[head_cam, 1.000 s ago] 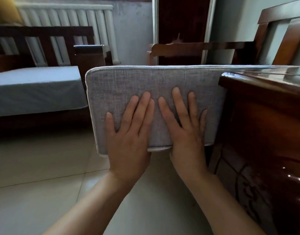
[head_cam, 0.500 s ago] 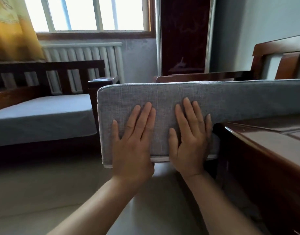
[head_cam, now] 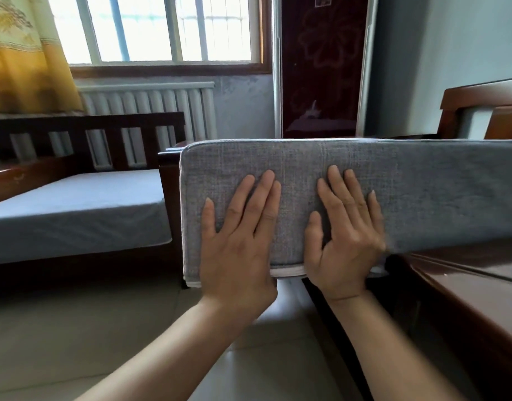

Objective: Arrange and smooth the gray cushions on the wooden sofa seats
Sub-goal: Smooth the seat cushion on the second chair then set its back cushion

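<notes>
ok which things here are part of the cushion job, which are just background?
Job: long gray fabric cushion; left hand and right hand, flat against it; brown wooden sofa frame; second gray cushion on dark slatted sofa.
Background: white radiator; yellow curtain; window.

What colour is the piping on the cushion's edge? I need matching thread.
White, along the gray cushion's edge piping in the head view.

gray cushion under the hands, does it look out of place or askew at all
Yes. The gray cushion juts past the end of the wooden seat, its left end hanging over the floor. Both hands, left hand and right hand, press flat against its front face.
</notes>
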Action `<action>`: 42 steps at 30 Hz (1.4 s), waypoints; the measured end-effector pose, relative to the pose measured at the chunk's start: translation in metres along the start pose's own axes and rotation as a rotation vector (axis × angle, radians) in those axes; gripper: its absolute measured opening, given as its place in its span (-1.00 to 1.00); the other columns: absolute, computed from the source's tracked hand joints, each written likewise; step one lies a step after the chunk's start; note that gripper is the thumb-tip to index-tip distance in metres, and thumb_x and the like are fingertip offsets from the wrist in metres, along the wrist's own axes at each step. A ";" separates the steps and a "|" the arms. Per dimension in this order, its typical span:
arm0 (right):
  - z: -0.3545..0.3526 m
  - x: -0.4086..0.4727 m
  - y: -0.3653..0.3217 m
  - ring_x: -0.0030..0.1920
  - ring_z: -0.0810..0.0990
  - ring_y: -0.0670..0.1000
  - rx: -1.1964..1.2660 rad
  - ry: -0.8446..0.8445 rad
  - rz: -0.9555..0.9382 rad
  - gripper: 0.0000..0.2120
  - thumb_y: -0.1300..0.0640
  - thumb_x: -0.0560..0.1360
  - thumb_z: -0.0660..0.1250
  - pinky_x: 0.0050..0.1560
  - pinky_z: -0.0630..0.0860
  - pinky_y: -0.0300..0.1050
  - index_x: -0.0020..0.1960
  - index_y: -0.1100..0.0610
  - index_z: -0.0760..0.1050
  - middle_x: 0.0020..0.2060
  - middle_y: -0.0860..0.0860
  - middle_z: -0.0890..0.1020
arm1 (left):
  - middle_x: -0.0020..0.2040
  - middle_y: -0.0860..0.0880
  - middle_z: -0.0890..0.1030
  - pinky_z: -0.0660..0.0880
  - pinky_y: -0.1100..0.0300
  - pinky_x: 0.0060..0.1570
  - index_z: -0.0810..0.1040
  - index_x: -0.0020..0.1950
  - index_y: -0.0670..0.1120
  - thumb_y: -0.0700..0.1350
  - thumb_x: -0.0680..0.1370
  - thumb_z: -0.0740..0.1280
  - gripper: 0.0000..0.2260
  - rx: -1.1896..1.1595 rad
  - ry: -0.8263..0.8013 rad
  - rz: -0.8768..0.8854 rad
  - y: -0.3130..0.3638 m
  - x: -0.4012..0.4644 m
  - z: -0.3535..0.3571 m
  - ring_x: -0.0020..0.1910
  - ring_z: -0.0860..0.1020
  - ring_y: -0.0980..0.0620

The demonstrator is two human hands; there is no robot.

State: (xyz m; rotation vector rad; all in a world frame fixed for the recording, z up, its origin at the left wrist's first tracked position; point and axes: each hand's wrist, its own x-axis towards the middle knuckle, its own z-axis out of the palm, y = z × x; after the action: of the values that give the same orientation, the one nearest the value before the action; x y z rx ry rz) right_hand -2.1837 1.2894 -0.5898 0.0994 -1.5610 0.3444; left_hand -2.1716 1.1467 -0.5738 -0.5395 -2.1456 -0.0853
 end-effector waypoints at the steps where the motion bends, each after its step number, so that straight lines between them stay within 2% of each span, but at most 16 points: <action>1: 0.004 0.010 -0.001 0.35 0.46 0.10 0.009 0.007 0.000 -0.61 0.08 0.51 0.16 0.35 0.33 0.17 0.20 0.22 0.58 0.27 0.09 0.55 | 0.56 0.04 0.08 -0.05 -0.14 0.41 0.08 0.55 -0.06 -0.03 0.15 0.52 0.05 -0.002 -0.003 -0.004 -0.003 0.009 -0.003 0.53 0.07 0.02; 6: 0.030 0.069 -0.015 0.26 0.54 0.08 0.007 0.033 0.047 -0.67 0.08 0.50 0.18 0.31 0.39 0.08 0.06 0.22 0.64 0.17 0.08 0.62 | 0.56 0.04 0.10 -0.06 -0.15 0.41 0.07 0.55 -0.06 0.12 0.17 0.53 0.07 -0.014 -0.058 -0.029 -0.033 0.064 -0.025 0.53 0.05 0.02; 13: 0.058 0.123 -0.026 0.28 0.53 0.06 -0.041 -0.062 0.055 -0.67 0.10 0.46 0.20 0.33 0.38 0.05 0.09 0.20 0.63 0.18 0.06 0.62 | 0.55 0.02 0.16 0.02 -0.16 0.40 0.15 0.54 -0.06 0.26 0.20 0.47 0.02 -0.034 -0.094 0.002 -0.069 0.118 -0.038 0.52 0.10 0.00; 16: 0.072 0.156 -0.021 0.28 0.52 0.06 -0.023 -0.120 0.068 -0.67 0.09 0.46 0.20 0.32 0.38 0.06 0.09 0.20 0.62 0.18 0.06 0.62 | 0.53 -0.06 0.23 0.14 -0.27 0.35 0.22 0.51 -0.03 0.41 0.24 0.27 -0.07 0.022 -0.126 0.105 -0.078 0.151 -0.039 0.50 0.18 -0.10; 19: 0.089 0.197 -0.009 0.31 0.49 0.03 -0.008 -0.204 0.108 -0.65 0.06 0.50 0.16 0.36 0.34 0.03 0.12 0.18 0.61 0.21 0.04 0.60 | 0.52 -0.07 0.24 0.18 -0.28 0.34 0.26 0.50 -0.03 0.47 0.32 0.10 -0.12 0.041 -0.170 0.174 -0.081 0.193 -0.037 0.49 0.21 -0.11; 23: 0.122 0.254 0.014 0.35 0.44 -0.05 0.054 -0.331 0.188 -0.60 0.07 0.55 0.04 0.42 0.24 -0.07 0.17 0.13 0.59 0.25 -0.02 0.57 | 0.50 -0.04 0.30 0.22 -0.24 0.35 0.35 0.46 -0.05 0.33 0.51 0.03 -0.34 -0.083 -0.146 0.117 -0.085 0.256 -0.034 0.48 0.26 -0.07; 26: 0.153 0.288 0.026 0.36 0.42 -0.05 0.054 -0.421 0.217 -0.57 0.04 0.57 0.01 0.42 0.25 -0.03 0.21 0.11 0.57 0.28 -0.03 0.55 | 0.47 -0.01 0.35 0.27 -0.21 0.33 0.40 0.44 -0.03 0.21 0.53 0.04 -0.43 -0.125 -0.166 0.058 -0.095 0.300 -0.025 0.45 0.32 -0.05; 32: 0.203 0.325 0.035 0.44 0.31 -0.01 -0.087 -0.621 0.180 -0.49 -0.10 0.53 0.03 0.46 0.12 0.03 0.36 0.06 0.47 0.39 -0.03 0.43 | 0.47 0.02 0.35 0.27 -0.20 0.33 0.40 0.44 0.02 0.20 0.51 0.06 -0.45 -0.164 -0.262 0.011 -0.119 0.357 -0.005 0.45 0.32 -0.03; 37: 0.231 0.349 0.045 0.50 0.19 -0.04 -0.153 -0.769 0.207 -0.43 -0.19 0.53 -0.05 0.47 -0.01 0.04 0.44 -0.02 0.35 0.47 -0.08 0.30 | 0.45 0.02 0.39 0.28 -0.23 0.31 0.43 0.42 0.04 0.21 0.48 0.06 -0.44 -0.176 -0.343 -0.005 -0.131 0.394 0.007 0.43 0.35 -0.03; 42: 0.259 0.365 0.054 0.51 0.13 -0.08 -0.131 -0.820 0.278 -0.42 -0.19 0.52 -0.11 0.48 -0.09 0.01 0.44 -0.06 0.34 0.48 -0.12 0.26 | 0.44 0.03 0.39 0.29 -0.22 0.30 0.43 0.41 0.06 0.21 0.49 0.05 -0.46 -0.210 -0.415 -0.016 -0.142 0.421 0.021 0.42 0.36 -0.02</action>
State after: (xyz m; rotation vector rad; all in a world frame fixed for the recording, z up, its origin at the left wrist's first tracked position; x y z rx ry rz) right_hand -2.4575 1.3243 -0.2336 -0.0964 -2.4159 0.4473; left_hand -2.4578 1.1693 -0.2344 -0.7107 -2.5626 -0.2256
